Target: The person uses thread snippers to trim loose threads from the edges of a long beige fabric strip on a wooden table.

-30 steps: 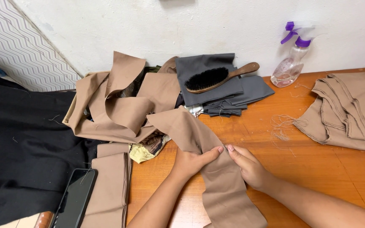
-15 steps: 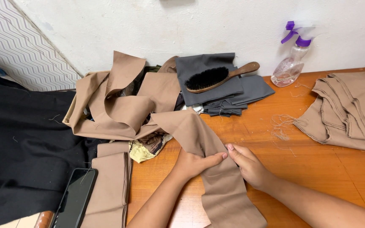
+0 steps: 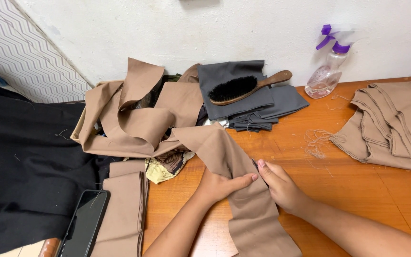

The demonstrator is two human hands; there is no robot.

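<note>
A long tan fabric strip (image 3: pixel 243 200) runs from a heap at the back down across the wooden table (image 3: pixel 357 181) toward me. My left hand (image 3: pixel 222 184) lies on the strip's left side with its fingers pressed flat across the cloth. On the strip's right edge, my right hand (image 3: pixel 279 185) pinches the fabric, its fingertips almost meeting those of the left hand. A small dark thing shows at the right fingertips; I cannot tell what it is.
Looping tan strips (image 3: pixel 134 119) pile up at the back left. Folded grey cloth (image 3: pixel 253 102) carries a wooden brush (image 3: pixel 246 88). A spray bottle (image 3: pixel 327 71) stands by the wall. Stacked tan pieces (image 3: pixel 396 123) lie right, black cloth (image 3: pixel 20 162) and a phone (image 3: pixel 84 223) left.
Both hands have edged slightly up along the strip, the left fingers now reaching further across toward the right hand. Nothing else has moved.
</note>
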